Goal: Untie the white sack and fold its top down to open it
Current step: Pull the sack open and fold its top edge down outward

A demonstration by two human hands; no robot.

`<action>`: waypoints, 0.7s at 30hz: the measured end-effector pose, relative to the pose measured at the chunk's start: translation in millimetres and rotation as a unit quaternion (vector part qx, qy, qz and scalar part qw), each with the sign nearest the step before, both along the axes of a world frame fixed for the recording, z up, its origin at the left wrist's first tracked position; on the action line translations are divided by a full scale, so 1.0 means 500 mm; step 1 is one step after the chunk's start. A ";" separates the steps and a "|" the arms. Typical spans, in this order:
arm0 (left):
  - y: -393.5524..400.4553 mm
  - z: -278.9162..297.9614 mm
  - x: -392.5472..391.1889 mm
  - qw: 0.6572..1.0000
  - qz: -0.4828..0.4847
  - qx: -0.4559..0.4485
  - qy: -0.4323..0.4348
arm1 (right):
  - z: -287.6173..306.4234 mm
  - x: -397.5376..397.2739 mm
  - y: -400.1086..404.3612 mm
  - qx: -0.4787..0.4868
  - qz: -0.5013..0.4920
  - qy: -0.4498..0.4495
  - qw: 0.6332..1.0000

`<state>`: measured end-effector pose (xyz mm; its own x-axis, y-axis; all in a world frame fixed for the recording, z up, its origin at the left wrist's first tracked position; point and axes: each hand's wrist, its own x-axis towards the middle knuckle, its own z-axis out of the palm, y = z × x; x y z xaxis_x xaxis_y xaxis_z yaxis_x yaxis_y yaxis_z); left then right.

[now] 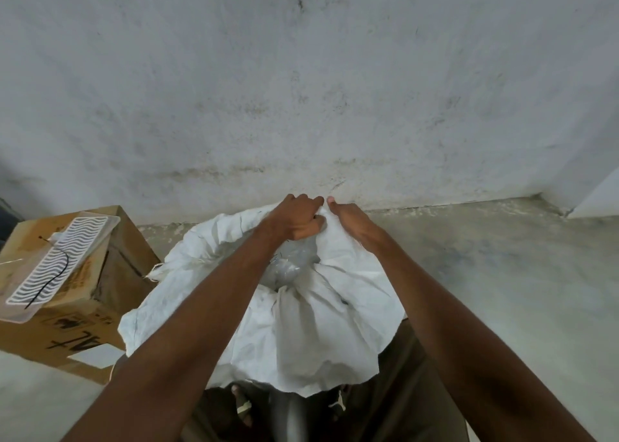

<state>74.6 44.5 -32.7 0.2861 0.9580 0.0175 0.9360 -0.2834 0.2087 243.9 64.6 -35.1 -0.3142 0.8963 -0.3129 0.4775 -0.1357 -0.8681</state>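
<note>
The white woven sack (pixel 311 334) stands on the floor right in front of me, its mouth spread wide and its top fabric flopped outward around the rim. A clear plastic liner (pixel 288 267) shows in the opening. My left hand (pixel 298 219) grips the far edge of the sack's rim with curled fingers. Just to its right, my right hand (pixel 348 220) holds the same far edge, fingers tucked behind the cloth and thumb up. Both hands are close together near the wall.
A cardboard box (pixel 80 294) sits to the left of the sack, with a clear plastic tray (pixel 60 257) bearing a wavy white pattern on top. A stained grey wall (pixel 301 90) rises right behind the sack. Concrete floor (pixel 502 274) stretches to the right.
</note>
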 end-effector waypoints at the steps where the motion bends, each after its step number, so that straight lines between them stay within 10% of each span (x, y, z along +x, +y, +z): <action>1: 0.006 0.000 0.000 1.000 0.020 0.001 0.005 | -0.007 0.006 -0.002 0.061 -0.009 -0.050 0.997; 7: 0.040 0.003 0.009 0.995 0.099 -0.008 0.000 | -0.017 0.034 -0.069 0.157 0.021 -0.317 0.935; 13: 0.032 0.036 -0.001 0.985 0.044 -0.147 -0.084 | 0.028 0.041 -0.057 0.014 -0.057 -0.143 0.988; 17: 0.012 0.024 0.003 0.994 -0.108 0.030 -0.017 | 0.077 0.043 -0.040 -0.073 -0.028 -0.082 0.994; 21: -0.008 0.017 0.059 0.990 -0.119 0.007 -0.073 | 0.072 0.064 -0.020 -0.151 0.012 0.005 0.988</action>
